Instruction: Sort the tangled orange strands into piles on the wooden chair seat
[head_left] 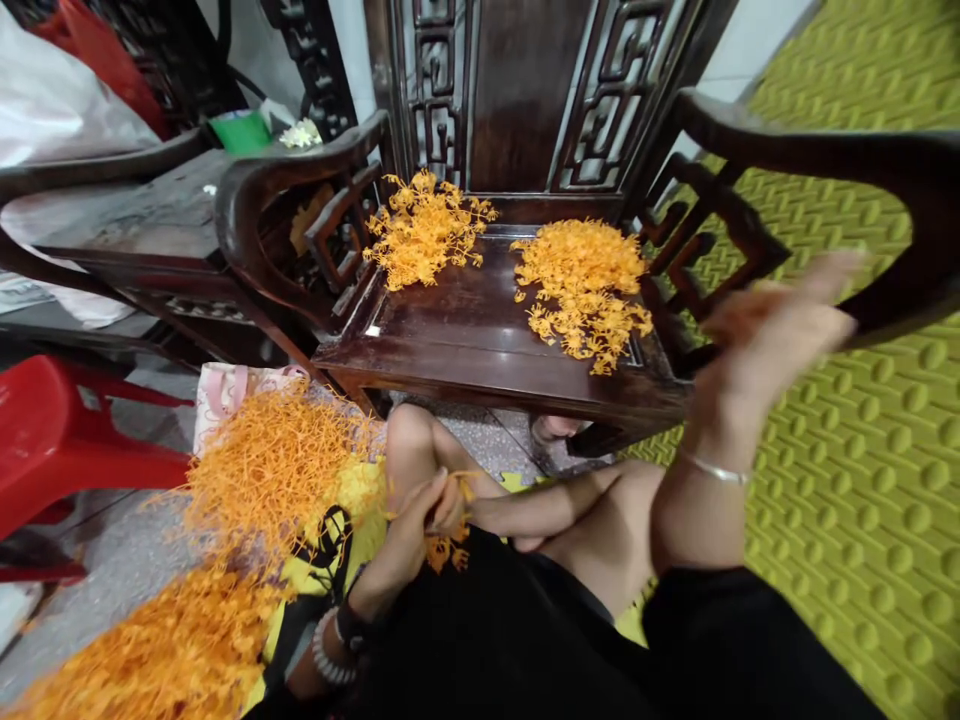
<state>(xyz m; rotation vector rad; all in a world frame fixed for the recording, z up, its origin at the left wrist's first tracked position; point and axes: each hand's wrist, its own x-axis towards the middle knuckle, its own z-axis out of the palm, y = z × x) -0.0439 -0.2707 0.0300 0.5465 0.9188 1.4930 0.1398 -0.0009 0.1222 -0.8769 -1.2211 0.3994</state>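
Note:
My left hand (435, 508) is closed in front of my lap, with fingers wrapped round a small bunch of orange, thin-legged plastic pieces (448, 552); some poke out above and below the fist. My right hand (780, 335) is raised by the chair's right armrest, smeared by motion, so its fingers and anything in them cannot be made out. On the chair seat (457, 340) lie two heaps of similar orange pieces, a left heap (427, 230) and a larger right heap (585, 285). A pile of orange strands (277, 470) lies beside my left knee.
Another orange pile (172, 640) spreads at the lower left. A red plastic stool (67, 430) stands at the left, near a pink-and-white bag (236, 390). The dark wooden armrest (810, 150) curves round on the right, above yellow-green textured matting (862, 520).

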